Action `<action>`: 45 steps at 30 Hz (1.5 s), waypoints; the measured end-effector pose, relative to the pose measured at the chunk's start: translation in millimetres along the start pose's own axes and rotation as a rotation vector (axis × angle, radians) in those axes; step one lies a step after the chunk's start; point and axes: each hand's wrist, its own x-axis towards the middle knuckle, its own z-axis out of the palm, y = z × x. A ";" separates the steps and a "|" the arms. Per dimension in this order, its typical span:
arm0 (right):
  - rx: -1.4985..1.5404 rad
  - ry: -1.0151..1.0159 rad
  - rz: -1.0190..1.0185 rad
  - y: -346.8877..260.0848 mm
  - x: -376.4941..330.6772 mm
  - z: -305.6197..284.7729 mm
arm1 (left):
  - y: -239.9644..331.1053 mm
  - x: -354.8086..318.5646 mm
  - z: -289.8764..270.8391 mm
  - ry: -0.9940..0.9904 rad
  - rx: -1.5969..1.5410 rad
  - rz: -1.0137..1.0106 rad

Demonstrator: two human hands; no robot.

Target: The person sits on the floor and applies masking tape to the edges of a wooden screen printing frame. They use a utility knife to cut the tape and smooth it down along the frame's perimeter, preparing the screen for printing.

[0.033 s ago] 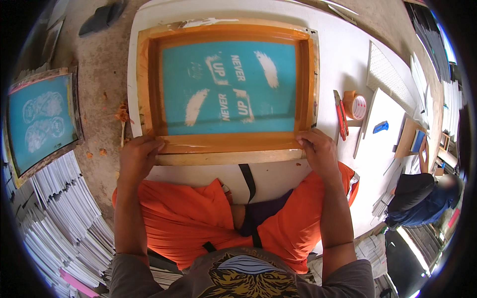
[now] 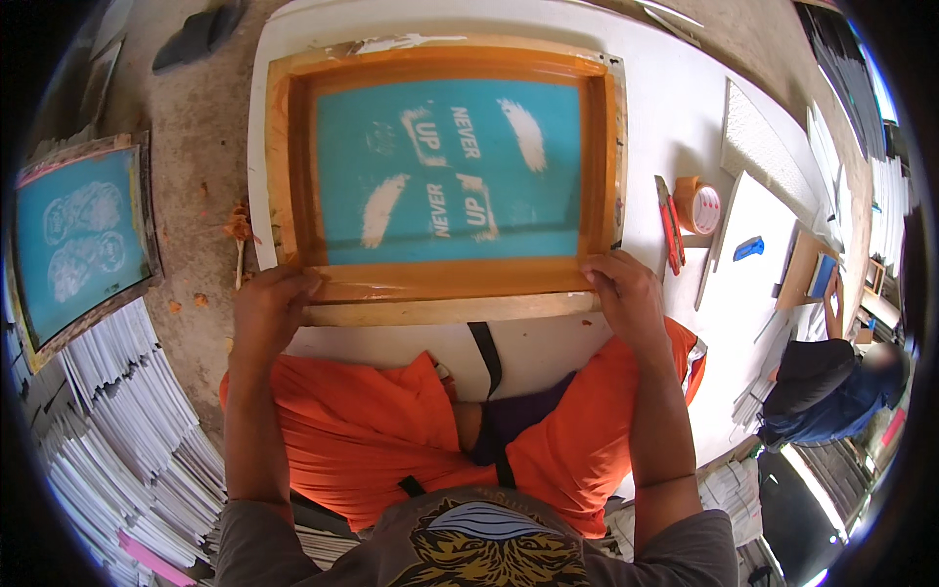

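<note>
A screen printing frame (image 2: 440, 312) lies across the white table in front of me. Brown tape (image 2: 440, 281) lines its wooden inner edges, and its blue-green mesh (image 2: 352, 127) carries white lettering and brush-like streaks. At the near left corner, my left hand (image 2: 274, 298) has its fingers curled over the edge. My right hand (image 2: 624, 290) grips the near right corner the same way, thumb toward the tape. To the right of the frame lie a red utility knife (image 2: 671, 225) and a roll of brown tape (image 2: 702, 209).
White boards (image 2: 758, 240) and a blue cutter (image 2: 749, 248) are on the table's right side. A co-worker (image 2: 822, 391) sits at far right. Another screen frame (image 2: 152, 210) stands on the left beside stacked white sheets (image 2: 108, 411). A dark shoe (image 2: 199, 39) lies on the floor.
</note>
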 end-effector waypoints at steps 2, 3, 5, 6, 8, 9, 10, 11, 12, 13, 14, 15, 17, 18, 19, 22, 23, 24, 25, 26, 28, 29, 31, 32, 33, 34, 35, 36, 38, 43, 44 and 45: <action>-0.018 0.004 0.004 -2.1 3.3 -0.4 | 0.7 1.5 2.1 0.019 0.003 -0.008; -0.021 0.003 0.006 -0.2 2.9 0.3 | 3.5 2.4 2.6 0.027 0.014 -0.021; -0.027 0.001 0.009 3.6 2.4 3.1 | 6.2 4.1 3.0 0.026 0.031 -0.025; -0.042 0.016 -0.006 3.3 2.1 2.5 | 6.9 4.4 3.3 0.018 0.038 -0.018; -0.061 0.042 -0.042 0.9 2.2 5.1 | 6.1 2.7 3.5 -0.017 0.052 -0.018; -0.074 0.039 -0.018 0.5 1.5 4.7 | 5.5 1.1 6.6 -0.043 0.054 -0.024; -0.082 0.033 0.002 0.3 1.0 4.8 | 5.1 -1.0 6.1 -0.069 0.061 -0.035; -0.090 0.027 0.023 0.1 0.8 4.6 | 5.2 -1.9 4.3 -0.066 0.077 -0.020; -0.074 0.022 0.024 -0.5 1.1 4.7 | 6.2 -1.0 2.4 -0.064 0.093 -0.006; -0.059 0.016 0.027 -0.8 0.3 4.3 | 6.8 -0.6 0.8 -0.064 0.107 0.008; -0.044 0.010 0.031 -1.0 0.3 4.0 | 6.4 -0.2 -1.5 -0.082 0.125 0.002; -0.006 0.001 0.031 -1.4 1.0 3.9 | 5.6 0.3 -4.1 -0.101 0.144 -0.004; 0.074 -0.012 0.027 -2.3 2.8 4.4 | 2.3 -0.5 -7.0 -0.112 0.134 -0.012; 0.046 -0.026 0.031 -0.9 2.6 4.7 | -0.8 -2.4 -3.9 -0.107 0.104 -0.014; 0.018 -0.040 0.033 0.9 2.3 4.8 | -1.9 -2.5 -3.4 -0.100 0.074 -0.016; -0.020 -0.039 0.032 -2.0 1.2 3.6 | 3.0 -1.0 -1.3 -0.081 0.177 0.013; -0.027 -0.031 0.031 -3.6 0.9 2.4 | 3.1 -1.7 -0.4 -0.081 0.186 0.010; -0.041 -0.029 0.022 -3.9 0.7 3.0 | 2.8 -2.9 0.5 -0.082 0.194 0.008; -0.057 -0.025 0.015 -2.9 0.2 3.0 | 3.8 -2.6 0.9 -0.082 0.200 0.010; -0.074 -0.020 0.009 -2.2 -0.5 3.8 | 5.7 -2.2 0.1 -0.077 0.205 0.017; -0.090 -0.039 0.014 0.8 -1.4 6.4 | 10.2 -0.8 0.8 -0.068 0.209 0.036; -0.102 -0.048 0.020 2.0 -1.9 6.5 | 12.2 -0.8 0.5 -0.071 0.227 0.028; -0.107 -0.045 0.029 0.1 -2.6 7.0 | 15.8 -2.0 0.0 -0.077 0.258 0.016; -0.112 -0.044 0.034 -0.9 -2.9 6.8 | 15.0 -2.7 1.6 -0.082 0.255 0.015; -0.112 -0.045 0.031 -0.3 -3.3 7.2 | 12.3 -4.0 2.8 -0.087 0.251 0.014; -0.111 -0.046 0.027 0.6 -3.2 8.5 | 12.4 -3.9 2.5 -0.092 0.249 0.012; -0.110 -0.047 0.023 1.8 -3.6 8.9 | 13.9 -4.0 2.4 -0.089 0.241 0.013; -0.127 -0.054 0.034 3.7 -4.4 8.6 | 15.9 -4.2 1.1 -0.087 0.232 0.014; -0.148 -0.070 0.048 4.2 -3.8 9.8 | 16.1 -4.7 -0.6 -0.078 0.211 0.012; -0.230 -0.074 0.062 -0.3 -5.0 9.7 | 17.3 -4.2 -1.0 -0.113 0.196 -0.008; -0.249 -0.079 0.067 -0.1 -5.1 10.5 | 15.8 -3.9 -0.5 -0.132 0.202 -0.018; -0.261 -0.087 0.069 0.1 -4.8 11.3 | 12.7 -3.5 1.6 -0.151 0.208 -0.029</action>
